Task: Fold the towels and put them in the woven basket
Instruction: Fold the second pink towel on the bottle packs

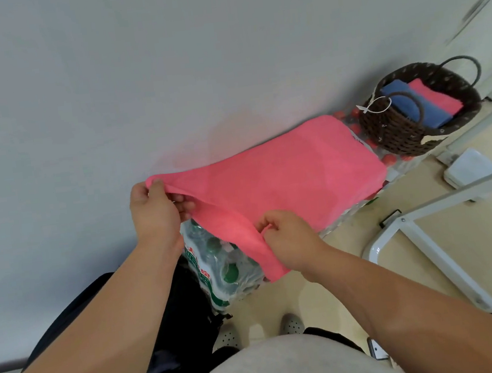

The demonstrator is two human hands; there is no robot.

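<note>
Holding the pink towel [283, 176] out in front, the person pinches its near edge at both corners: the left hand [155, 210] nips one between thumb and fingers, the right hand [290, 239] nips the other. The cloth runs lengthwise away from both hands, its far end lying over a pack of bottles [220, 266]. Just beyond that end, on the right hand's side, sits the woven basket [391, 131], holding a blue towel [413, 106] and a folded pink one. The next fold likely carries the held edge that way.
</note>
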